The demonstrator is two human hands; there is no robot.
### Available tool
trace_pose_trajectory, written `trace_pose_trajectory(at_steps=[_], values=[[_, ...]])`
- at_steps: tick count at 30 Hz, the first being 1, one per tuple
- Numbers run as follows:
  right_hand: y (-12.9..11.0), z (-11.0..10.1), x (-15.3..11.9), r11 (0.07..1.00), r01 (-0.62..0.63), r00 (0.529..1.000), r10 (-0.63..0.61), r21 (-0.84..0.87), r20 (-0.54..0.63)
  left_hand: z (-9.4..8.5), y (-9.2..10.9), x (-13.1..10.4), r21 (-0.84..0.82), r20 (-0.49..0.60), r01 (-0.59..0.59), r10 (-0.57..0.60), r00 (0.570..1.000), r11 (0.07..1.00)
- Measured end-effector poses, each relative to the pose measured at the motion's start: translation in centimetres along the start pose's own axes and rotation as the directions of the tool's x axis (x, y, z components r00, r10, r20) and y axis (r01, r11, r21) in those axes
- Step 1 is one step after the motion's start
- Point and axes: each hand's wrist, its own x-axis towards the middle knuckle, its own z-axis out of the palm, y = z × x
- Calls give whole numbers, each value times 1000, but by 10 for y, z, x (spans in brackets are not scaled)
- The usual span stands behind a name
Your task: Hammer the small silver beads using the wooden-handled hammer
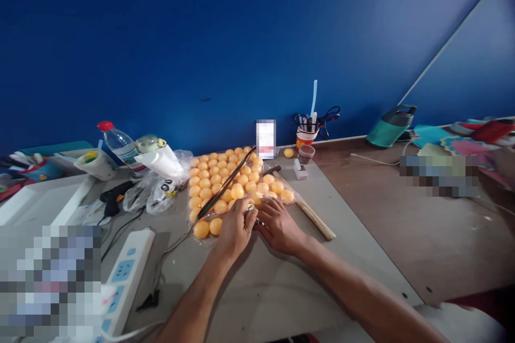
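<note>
My left hand point(236, 229) is closed, thumb against the fingers, around a small shiny metal piece point(250, 208); its kind is too small to tell. Right beside it, my right hand point(280, 226) has its fingers curled down, and a dark glinting bit shows by its fingertips. What that hand grips is mostly hidden. Both hands are at the near edge of a clear plastic pack of orange ping-pong balls point(220, 207). Across the pack lies a long dark strip point(225, 184). A bundle of thin wooden sticks point(317, 221) rests to the right of my right hand.
On the left are a power strip point(124, 273), a black glue gun point(111, 198), a plastic bottle point(120, 142) and a white box point(44, 198). Behind stand a paper cup of tools point(306, 136) and a small white box point(300, 169). A green container point(388, 127) leans at right.
</note>
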Motion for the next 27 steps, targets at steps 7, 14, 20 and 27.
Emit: trace_pose_trajectory(at_steps=[7, 14, 20, 27], values=[[-2, -2, 2, 997, 56, 996, -53, 51, -65, -2, 3, 0, 7, 14, 1, -2, 1000, 1000], [-6, -5, 2, 984, 58, 997, -48, 168, -67, 2, 1, -2, 17, -76, -47, 48, 996, 999], [-7, -7, 1, 974, 11, 996, 8, 225, -84, 2, 3, -2, 36, -149, -104, 108, 983, 994], [-6, -7, -1, 943, -98, 984, 140, 319, -112, 1, 8, -4, -76, -109, -87, 78, 991, 993]])
